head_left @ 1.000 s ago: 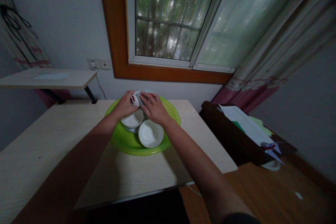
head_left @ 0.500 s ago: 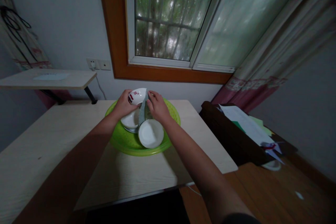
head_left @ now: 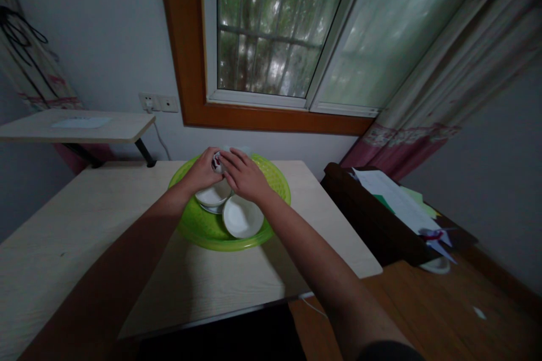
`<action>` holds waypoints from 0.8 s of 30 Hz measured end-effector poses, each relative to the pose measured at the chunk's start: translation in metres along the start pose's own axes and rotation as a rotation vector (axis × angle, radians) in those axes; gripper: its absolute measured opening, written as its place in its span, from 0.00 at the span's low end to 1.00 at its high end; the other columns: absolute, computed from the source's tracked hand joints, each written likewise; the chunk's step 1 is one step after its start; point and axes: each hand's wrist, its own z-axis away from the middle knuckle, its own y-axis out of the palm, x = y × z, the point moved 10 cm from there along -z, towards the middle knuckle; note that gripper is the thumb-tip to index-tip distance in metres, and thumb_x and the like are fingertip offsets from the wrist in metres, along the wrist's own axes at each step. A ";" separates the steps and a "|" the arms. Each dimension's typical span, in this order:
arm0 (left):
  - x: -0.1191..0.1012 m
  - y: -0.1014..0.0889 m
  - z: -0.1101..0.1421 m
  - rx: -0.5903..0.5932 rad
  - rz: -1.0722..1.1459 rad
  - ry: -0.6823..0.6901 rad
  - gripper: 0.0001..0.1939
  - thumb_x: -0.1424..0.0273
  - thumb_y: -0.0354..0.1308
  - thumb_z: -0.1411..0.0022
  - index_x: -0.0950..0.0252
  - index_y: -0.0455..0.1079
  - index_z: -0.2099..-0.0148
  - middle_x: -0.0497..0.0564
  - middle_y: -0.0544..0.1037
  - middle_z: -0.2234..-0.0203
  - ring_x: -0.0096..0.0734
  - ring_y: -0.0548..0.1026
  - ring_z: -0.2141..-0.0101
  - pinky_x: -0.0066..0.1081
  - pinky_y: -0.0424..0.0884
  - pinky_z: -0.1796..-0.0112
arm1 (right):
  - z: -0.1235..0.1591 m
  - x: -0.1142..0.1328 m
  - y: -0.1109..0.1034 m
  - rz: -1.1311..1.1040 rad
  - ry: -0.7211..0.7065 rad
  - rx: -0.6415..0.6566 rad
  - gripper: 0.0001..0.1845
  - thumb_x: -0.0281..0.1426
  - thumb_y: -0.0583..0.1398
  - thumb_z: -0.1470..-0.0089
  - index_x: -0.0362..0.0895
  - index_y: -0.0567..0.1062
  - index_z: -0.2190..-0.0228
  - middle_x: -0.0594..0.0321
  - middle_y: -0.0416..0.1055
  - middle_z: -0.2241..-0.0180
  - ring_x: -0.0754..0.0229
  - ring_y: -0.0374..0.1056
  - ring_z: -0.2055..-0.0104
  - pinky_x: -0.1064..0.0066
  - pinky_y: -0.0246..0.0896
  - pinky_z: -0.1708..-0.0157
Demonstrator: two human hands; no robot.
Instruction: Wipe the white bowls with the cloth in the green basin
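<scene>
My left hand (head_left: pixel 204 171) is closed on a white bowl (head_left: pixel 217 162) with a red and dark pattern, held above the green basket (head_left: pixel 228 245). Fingers of my right hand (head_left: pixel 245 175) lie over the bowl and hide most of it. A strip of pale grey-green cloth (head_left: pixel 243 150) shows behind my right hand, which grips it against the bowl. Below the hands, a white bowl (head_left: pixel 213 194) rests in the basket, with another dish partly hidden under it. To its right another white bowl (head_left: pixel 243 218) leans, its inside facing me.
The basket stands on a pale wooden table (head_left: pixel 139 271). A raised shelf (head_left: pixel 76 130) on black legs is at the back left, with sockets (head_left: pixel 158 103) on the wall. Behind is a window (head_left: pixel 288 28); a dark box (head_left: pixel 364 214) with papers stands right of the table.
My right hand has moved left over the patterned bowl. The cloth, which hung down between the hands, is now mostly hidden behind the right hand. The patterned bowl has turned and shows less.
</scene>
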 end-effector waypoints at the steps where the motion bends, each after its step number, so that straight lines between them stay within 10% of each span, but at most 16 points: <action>1: -0.002 0.000 0.000 0.002 0.000 0.013 0.33 0.70 0.66 0.55 0.61 0.62 0.46 0.54 0.72 0.53 0.42 0.73 0.52 0.42 0.70 0.49 | 0.000 0.001 0.001 0.011 -0.007 0.004 0.28 0.34 0.51 0.33 0.45 0.59 0.34 0.58 0.56 0.32 0.51 0.43 0.28 0.50 0.45 0.30; 14: 0.020 -0.017 0.002 -0.175 0.083 -0.189 0.39 0.63 0.72 0.58 0.62 0.59 0.46 0.55 0.73 0.53 0.39 0.75 0.56 0.39 0.73 0.54 | 0.008 -0.044 -0.013 0.007 0.326 -0.188 0.28 0.37 0.47 0.31 0.40 0.60 0.35 0.49 0.61 0.36 0.46 0.55 0.37 0.50 0.54 0.36; 24: 0.044 -0.021 0.004 -0.267 0.209 -0.275 0.41 0.62 0.72 0.58 0.61 0.57 0.45 0.57 0.73 0.52 0.41 0.77 0.54 0.41 0.74 0.55 | 0.002 -0.009 -0.011 0.057 0.123 -0.058 0.28 0.38 0.50 0.32 0.52 0.58 0.33 0.63 0.54 0.31 0.46 0.49 0.34 0.48 0.48 0.34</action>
